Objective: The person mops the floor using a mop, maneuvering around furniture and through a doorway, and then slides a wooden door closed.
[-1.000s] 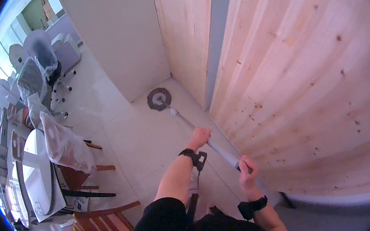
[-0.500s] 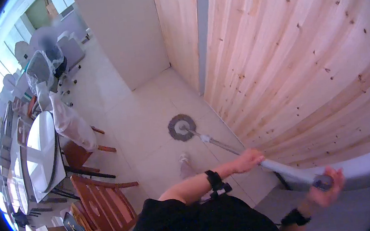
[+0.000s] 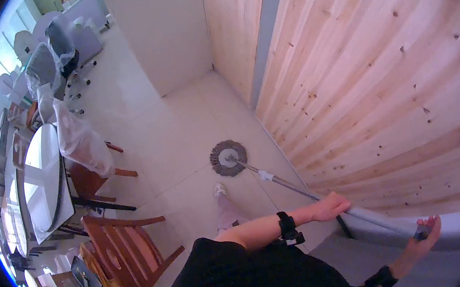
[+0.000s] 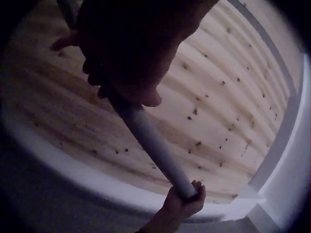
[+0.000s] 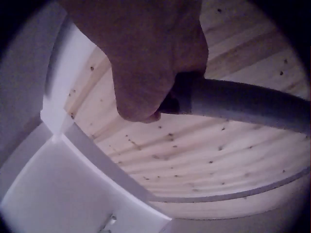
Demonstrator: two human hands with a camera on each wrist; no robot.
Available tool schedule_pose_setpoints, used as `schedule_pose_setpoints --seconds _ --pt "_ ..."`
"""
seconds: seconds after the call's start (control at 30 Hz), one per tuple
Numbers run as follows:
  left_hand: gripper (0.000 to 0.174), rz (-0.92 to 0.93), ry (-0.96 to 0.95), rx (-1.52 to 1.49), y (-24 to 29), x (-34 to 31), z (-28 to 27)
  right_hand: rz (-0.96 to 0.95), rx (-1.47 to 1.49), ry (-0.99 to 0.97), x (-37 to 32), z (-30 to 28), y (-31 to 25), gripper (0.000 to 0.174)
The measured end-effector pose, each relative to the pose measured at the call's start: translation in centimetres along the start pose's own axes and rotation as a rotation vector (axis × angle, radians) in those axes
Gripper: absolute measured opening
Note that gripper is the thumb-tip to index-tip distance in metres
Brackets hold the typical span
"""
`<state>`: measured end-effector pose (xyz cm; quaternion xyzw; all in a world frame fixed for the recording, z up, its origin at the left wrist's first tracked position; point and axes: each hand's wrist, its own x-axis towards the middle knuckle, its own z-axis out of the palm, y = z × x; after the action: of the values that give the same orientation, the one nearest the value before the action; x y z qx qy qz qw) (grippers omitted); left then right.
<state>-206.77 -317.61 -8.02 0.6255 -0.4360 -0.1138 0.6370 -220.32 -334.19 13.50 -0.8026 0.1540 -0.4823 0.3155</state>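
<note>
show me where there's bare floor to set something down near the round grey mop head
Bare cream tiles lie between the mop head and the plastic-wrapped chair, and from mop head to the beige wall. Crowded: around the white oval tabletop and the brown slatted wooden chair.

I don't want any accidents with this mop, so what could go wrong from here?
The mop head lies just ahead of the shoe, so pulling it back might catch the foot. The right hand grips the top end of the pole near the wooden panelling; a wide swing could knock knuckles against it. A long sweep left may bump the slatted chair.
</note>
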Motion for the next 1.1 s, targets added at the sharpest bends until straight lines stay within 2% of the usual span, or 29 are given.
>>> schedule_pose_setpoints --seconds 0.03,0.1,0.17,0.2,0.23,0.27,0.3,0.33,0.37,0.4,0.47,0.53,0.57,0.63,0.77,0.87,0.93,1.03,1.1 --pt "0.041 -0.003 0.024 0.033 -0.3 0.3 -0.6 -0.181 -0.168 -0.11 -0.2 0.2 0.9 0.032" --pt "0.043 -0.184 0.049 0.05 -1.4 0.3 -2.9 -0.142 -0.215 -0.237 -1.4 0.7 6.3 0.03" --pt "0.043 -0.399 0.073 0.069 -4.5 -1.1 -6.4 -0.121 -0.13 -0.343 -3.2 5.4 9.3 0.026" --pt "0.043 -0.527 0.08 0.073 -7.0 -2.4 -8.5 -0.013 0.024 -0.346 -5.4 9.1 9.0 0.024" --pt "0.042 -0.572 0.106 0.106 -9.0 -3.9 -11.3 0.094 0.179 -0.334 -7.5 12.7 8.5 0.021" --pt "0.042 -0.623 0.127 0.142 -10.7 -5.7 -14.5 0.313 0.385 -0.279 -9.7 16.6 7.6 0.02" --pt "0.04 -0.568 0.197 0.233 -12.3 -7.4 -17.8 0.015 0.255 -0.431 -10.5 19.8 6.7 0.019" --pt "0.039 -0.514 0.262 0.326 -14.1 -9.2 -21.2 0.09 0.352 -0.487 -11.8 23.3 5.0 0.017" --pt "0.036 -0.523 0.293 0.464 -18.6 -11.6 -24.3 0.17 0.446 -0.535 -13.1 26.7 3.4 0.015" --pt "0.034 -0.529 0.323 0.598 -21.9 -13.8 -27.0 0.632 0.747 -0.48 -14.8 30.2 1.1 0.013" --pt "0.033 -0.789 0.4 0.68 -19.5 -14.6 -33.4 0.474 0.65 -0.634 -16.1 36.0 -1.9 0.014" --pt "0.036 -0.911 0.492 0.634 -19.0 -15.3 -38.4 0.709 0.763 -0.682 -16.5 40.2 -5.9 0.016" --pt "0.037 -0.914 0.541 0.651 -18.1 -15.5 -39.7 0.827 0.814 -0.702 -16.5 41.6 -7.1 0.018" --pt "0.04 -0.925 0.633 0.675 -12.5 -15.0 -39.8 0.811 0.869 -0.686 -16.7 42.4 -7.4 0.02" --pt "0.04 -0.826 0.732 0.629 -12.6 -16.7 -36.1 0.777 0.914 -0.668 -15.5 39.7 -6.9 0.018" --pt "0.039 -0.725 0.699 0.646 -11.4 -17.4 -31.5 0.88 0.965 -0.564 -13.0 35.8 -7.4 0.012" --pt "0.038 -0.708 0.641 0.595 -9.7 -17.1 -28.2 0.809 0.962 -0.624 -11.6 32.1 -6.6 0.014" --pt "0.036 -0.582 0.559 0.386 -5.9 -15.4 -23.2 0.67 0.918 -0.668 -9.7 25.4 -4.8 0.017" --pt "0.035 -0.416 0.517 0.509 -5.7 -14.3 -19.4 0.514 0.845 -0.614 -8.7 21.3 -3.6 0.017"
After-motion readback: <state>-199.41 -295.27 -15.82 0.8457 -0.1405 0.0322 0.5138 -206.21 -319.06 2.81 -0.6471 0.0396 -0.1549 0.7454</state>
